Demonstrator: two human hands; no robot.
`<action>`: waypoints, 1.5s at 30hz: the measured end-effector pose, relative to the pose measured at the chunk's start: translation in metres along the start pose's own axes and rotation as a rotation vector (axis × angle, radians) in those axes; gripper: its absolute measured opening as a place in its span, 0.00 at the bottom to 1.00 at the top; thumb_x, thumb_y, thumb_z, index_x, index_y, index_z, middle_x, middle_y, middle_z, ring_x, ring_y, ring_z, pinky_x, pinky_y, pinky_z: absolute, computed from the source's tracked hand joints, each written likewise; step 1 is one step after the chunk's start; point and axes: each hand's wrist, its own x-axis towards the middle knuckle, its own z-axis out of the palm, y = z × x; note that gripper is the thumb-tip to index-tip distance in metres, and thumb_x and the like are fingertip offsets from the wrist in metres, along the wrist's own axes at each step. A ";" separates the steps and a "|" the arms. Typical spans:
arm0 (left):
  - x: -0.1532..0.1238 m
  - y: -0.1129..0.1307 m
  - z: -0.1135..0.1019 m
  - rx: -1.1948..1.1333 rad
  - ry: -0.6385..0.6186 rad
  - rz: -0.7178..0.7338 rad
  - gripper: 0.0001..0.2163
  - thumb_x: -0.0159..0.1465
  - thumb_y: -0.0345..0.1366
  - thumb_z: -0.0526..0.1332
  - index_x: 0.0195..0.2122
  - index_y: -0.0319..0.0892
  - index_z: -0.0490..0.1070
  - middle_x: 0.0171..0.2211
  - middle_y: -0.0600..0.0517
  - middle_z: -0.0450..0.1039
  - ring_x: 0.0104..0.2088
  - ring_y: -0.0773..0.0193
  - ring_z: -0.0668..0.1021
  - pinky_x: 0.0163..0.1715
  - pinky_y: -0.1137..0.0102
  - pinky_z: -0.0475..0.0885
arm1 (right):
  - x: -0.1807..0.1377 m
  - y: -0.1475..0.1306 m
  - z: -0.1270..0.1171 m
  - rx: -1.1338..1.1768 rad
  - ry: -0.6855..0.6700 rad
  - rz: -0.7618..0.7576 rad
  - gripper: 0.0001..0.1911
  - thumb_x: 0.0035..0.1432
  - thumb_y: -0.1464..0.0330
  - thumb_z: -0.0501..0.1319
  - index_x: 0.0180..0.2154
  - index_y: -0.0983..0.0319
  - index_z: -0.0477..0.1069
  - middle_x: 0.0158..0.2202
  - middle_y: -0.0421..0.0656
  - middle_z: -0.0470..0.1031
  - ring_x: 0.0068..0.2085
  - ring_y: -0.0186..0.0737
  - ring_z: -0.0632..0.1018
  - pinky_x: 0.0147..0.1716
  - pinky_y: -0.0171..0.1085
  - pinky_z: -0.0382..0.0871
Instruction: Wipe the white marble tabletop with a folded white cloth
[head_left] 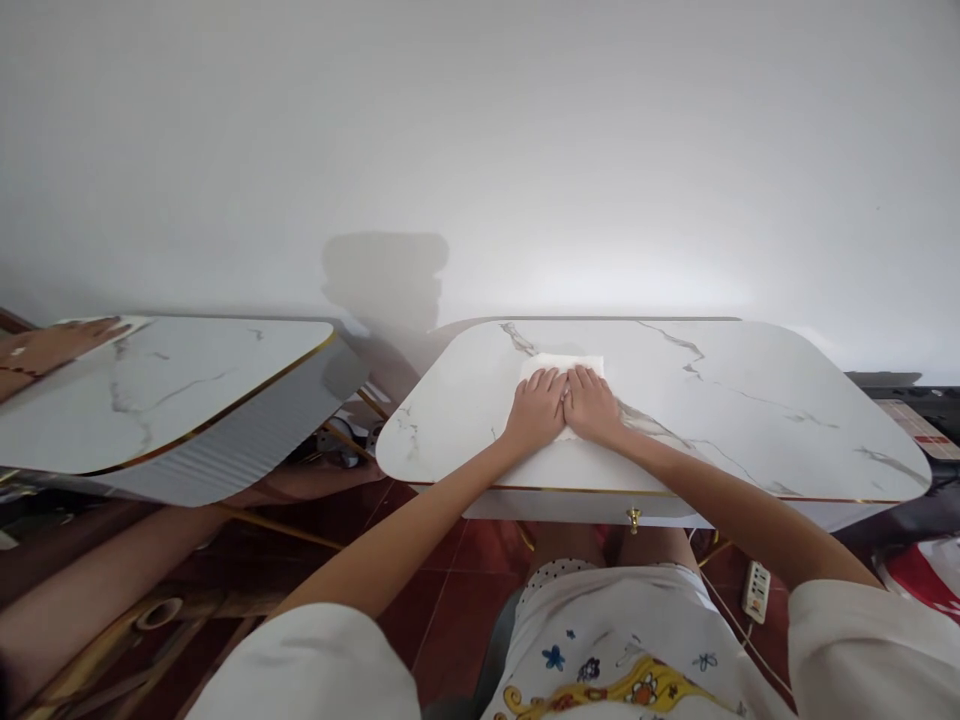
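Note:
Side by side, my left hand (536, 408) and my right hand (591, 403) lie flat on a thin white sheet (581, 361), a paper tissue or a cloth; I cannot tell which. Fingers on both hands point away from me, and the thumbs meet in the middle. The sheet's far edge shows past the fingertips, while much of it is hidden under the hands. Beneath it is a white marble-patterned tabletop (757, 400) with rounded corners and a gold edge. A small gold drawer knob (634, 519) sits at the front, below my right forearm.
To the left stands a similar marble-patterned table (202, 370), where another person's hand (67, 340) rests on a white sheet. A power strip (756, 592) with a cord hangs or lies at the lower right. Behind both tables rises a pale wall (480, 130).

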 end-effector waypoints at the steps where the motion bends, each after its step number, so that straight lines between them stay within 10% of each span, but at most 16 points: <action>1: -0.007 0.002 -0.003 0.012 -0.002 -0.007 0.20 0.68 0.36 0.45 0.59 0.42 0.63 0.60 0.45 0.65 0.61 0.52 0.64 0.57 0.57 0.62 | -0.006 -0.003 -0.001 0.010 0.005 -0.003 0.26 0.65 0.69 0.45 0.62 0.71 0.59 0.65 0.53 0.60 0.65 0.51 0.60 0.62 0.47 0.54; 12: -0.057 0.036 -0.024 0.054 -0.055 -0.123 0.21 0.66 0.36 0.46 0.58 0.42 0.64 0.61 0.45 0.64 0.62 0.49 0.64 0.57 0.52 0.63 | -0.061 -0.016 -0.013 0.049 0.000 -0.072 0.26 0.64 0.70 0.46 0.61 0.70 0.61 0.64 0.55 0.60 0.65 0.51 0.61 0.63 0.49 0.55; 21: -0.046 0.068 -0.019 -0.027 -0.025 -0.105 0.20 0.66 0.37 0.47 0.59 0.44 0.64 0.61 0.44 0.64 0.61 0.46 0.64 0.57 0.48 0.62 | -0.070 0.016 -0.027 0.019 -0.055 -0.047 0.26 0.64 0.69 0.44 0.61 0.67 0.61 0.65 0.50 0.59 0.66 0.48 0.60 0.63 0.49 0.55; 45: 0.097 -0.001 0.047 -0.132 -0.011 -0.126 0.17 0.67 0.32 0.47 0.54 0.40 0.66 0.59 0.41 0.64 0.60 0.52 0.64 0.59 0.57 0.61 | 0.081 0.061 0.001 -0.085 -0.060 0.027 0.26 0.67 0.70 0.42 0.62 0.73 0.58 0.65 0.54 0.58 0.66 0.49 0.59 0.62 0.43 0.52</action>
